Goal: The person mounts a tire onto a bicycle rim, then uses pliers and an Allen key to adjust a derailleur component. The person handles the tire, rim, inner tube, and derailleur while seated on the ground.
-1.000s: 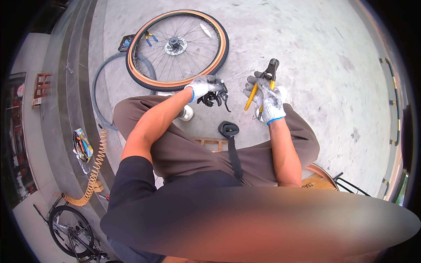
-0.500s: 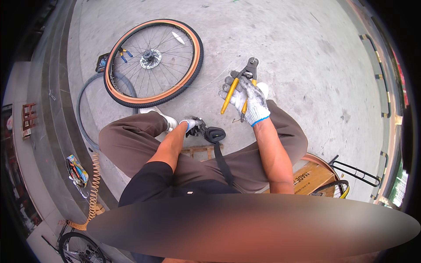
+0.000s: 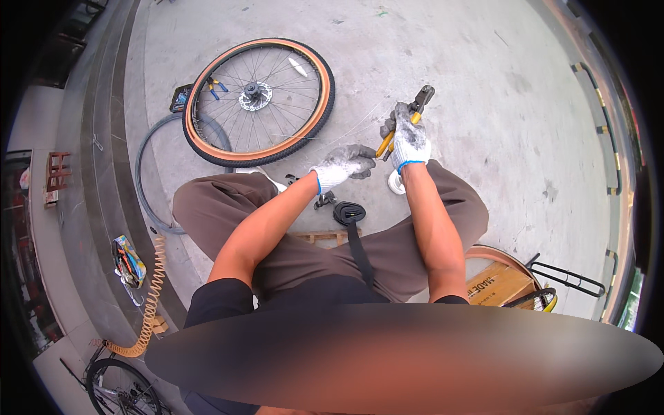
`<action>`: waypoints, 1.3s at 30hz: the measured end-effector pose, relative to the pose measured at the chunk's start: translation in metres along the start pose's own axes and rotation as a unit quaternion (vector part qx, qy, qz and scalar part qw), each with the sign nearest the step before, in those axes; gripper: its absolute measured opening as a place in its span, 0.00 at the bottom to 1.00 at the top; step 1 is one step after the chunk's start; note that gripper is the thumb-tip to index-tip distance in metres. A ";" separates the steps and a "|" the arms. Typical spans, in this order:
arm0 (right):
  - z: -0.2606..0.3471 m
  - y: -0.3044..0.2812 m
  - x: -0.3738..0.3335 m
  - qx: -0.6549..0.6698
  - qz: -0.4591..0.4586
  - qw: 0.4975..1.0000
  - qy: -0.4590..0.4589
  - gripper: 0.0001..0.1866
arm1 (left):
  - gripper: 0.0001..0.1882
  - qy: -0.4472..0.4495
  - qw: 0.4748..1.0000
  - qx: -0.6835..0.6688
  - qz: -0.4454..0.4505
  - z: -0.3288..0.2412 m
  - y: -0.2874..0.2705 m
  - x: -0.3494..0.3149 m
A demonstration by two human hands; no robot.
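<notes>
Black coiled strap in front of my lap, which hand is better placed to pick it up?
Probably your left hand, in a grey-and-white glove: it is nearer the black coiled strap and shows no tool, while your gloved right hand grips the dark-headed, yellow-handled cutters.

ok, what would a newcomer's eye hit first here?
Probably the tan-sided bicycle wheel lying on the pale floor, upper left of centre. Next, right of centre, the yellow-handled tool gripped by the gloved right hand, with the gloved left hand close beside it. Then the orange coiled hose at far left.
</notes>
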State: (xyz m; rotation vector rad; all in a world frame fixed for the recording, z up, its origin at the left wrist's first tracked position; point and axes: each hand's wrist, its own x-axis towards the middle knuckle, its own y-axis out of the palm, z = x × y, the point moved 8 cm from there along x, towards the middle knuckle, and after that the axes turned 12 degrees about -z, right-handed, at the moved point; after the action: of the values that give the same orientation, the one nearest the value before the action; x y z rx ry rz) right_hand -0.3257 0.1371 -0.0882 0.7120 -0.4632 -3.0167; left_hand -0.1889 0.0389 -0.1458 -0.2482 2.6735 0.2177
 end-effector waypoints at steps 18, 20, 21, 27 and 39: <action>0.012 0.042 -0.057 0.191 0.266 0.943 0.058 0.08 | 0.14 -0.095 0.890 -0.442 -0.056 -0.010 0.014 -0.046; 0.014 0.044 -0.065 0.182 0.265 0.946 0.044 0.08 | 0.14 -0.087 0.881 -0.458 -0.074 -0.013 0.015 -0.047; 0.013 0.043 -0.067 0.177 0.251 0.951 0.037 0.08 | 0.14 -0.073 0.885 -0.452 -0.085 -0.014 0.015 -0.047; -0.010 0.036 -0.050 0.133 0.174 0.976 0.013 0.11 | 0.16 -0.014 0.945 -0.282 -0.163 -0.020 0.008 -0.046; -0.264 -0.093 0.067 -0.800 0.226 0.555 -0.017 0.27 | 0.28 0.106 0.816 0.532 -0.200 -0.161 -0.174 -0.085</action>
State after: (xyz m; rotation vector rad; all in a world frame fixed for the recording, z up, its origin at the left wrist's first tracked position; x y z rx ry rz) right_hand -0.2644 0.1464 -0.3689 0.1865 1.6123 -1.6589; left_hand -0.1438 -0.1488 0.0153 -0.4541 2.4161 -1.4549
